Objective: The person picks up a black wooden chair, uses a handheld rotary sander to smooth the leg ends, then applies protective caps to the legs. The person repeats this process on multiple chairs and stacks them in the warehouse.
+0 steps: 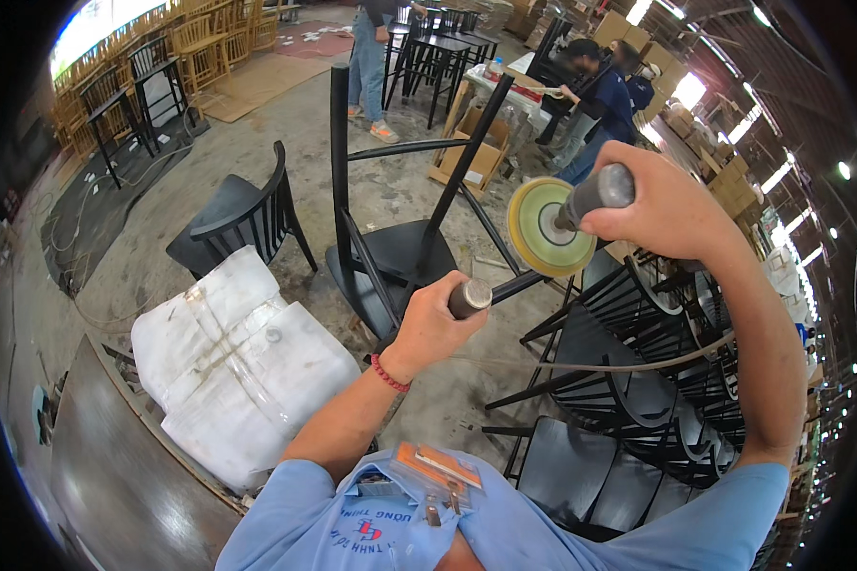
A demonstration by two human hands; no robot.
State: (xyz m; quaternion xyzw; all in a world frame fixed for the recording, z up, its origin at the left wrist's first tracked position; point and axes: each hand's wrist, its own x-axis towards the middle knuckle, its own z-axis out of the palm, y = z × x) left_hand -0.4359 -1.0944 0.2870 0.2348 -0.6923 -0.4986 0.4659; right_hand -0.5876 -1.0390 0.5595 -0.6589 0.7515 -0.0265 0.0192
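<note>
left hand (pixel 435 319): fingers wrapped tight round a short grey metal handle (pixel 469 297), held low in front of the chest
right hand (pixel 659 205): fingers clamped on the dark grey body of a sander with a round yellow-green disc (pixel 541 226), raised beside the upturned black wooden chair (pixel 390 252)
nearby: white plastic-wrapped bundle (pixel 238 362) on the left, stacked black chairs (pixel 638 400) on the right

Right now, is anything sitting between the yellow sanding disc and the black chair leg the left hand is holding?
Nothing visible. The sanding disc, held up by the right hand, hangs apart from the chair leg that the left hand grips by its end; only open air shows between them.
</note>
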